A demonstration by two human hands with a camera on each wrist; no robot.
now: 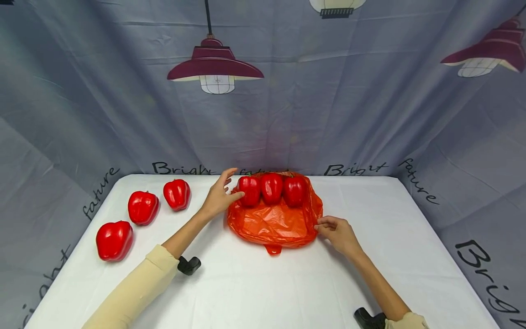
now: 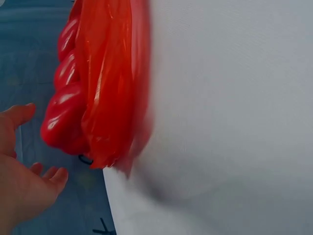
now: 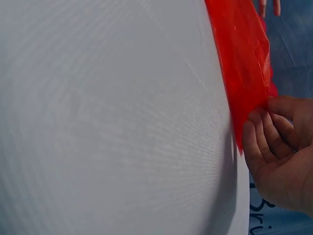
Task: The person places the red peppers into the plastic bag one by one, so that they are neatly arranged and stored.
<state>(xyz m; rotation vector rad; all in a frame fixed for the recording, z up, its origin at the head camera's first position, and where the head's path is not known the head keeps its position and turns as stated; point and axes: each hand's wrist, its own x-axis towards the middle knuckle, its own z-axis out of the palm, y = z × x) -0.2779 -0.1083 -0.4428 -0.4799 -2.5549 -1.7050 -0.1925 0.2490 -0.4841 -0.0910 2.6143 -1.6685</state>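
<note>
A red plastic bag lies spread on the table with its rim turned up around it. Three red bell peppers sit side by side along its far side. My right hand pinches the bag's right edge between thumb and fingers, which the right wrist view shows up close. At the left end of the row, my left hand is spread beside the nearest bell pepper. The left wrist view shows a gap between the fingers and that pepper, with nothing in the palm.
On the left part of the white table, three more red bell peppers stand in a slanting line: a near one, a middle one and a far one. A grey printed curtain hangs behind the table.
</note>
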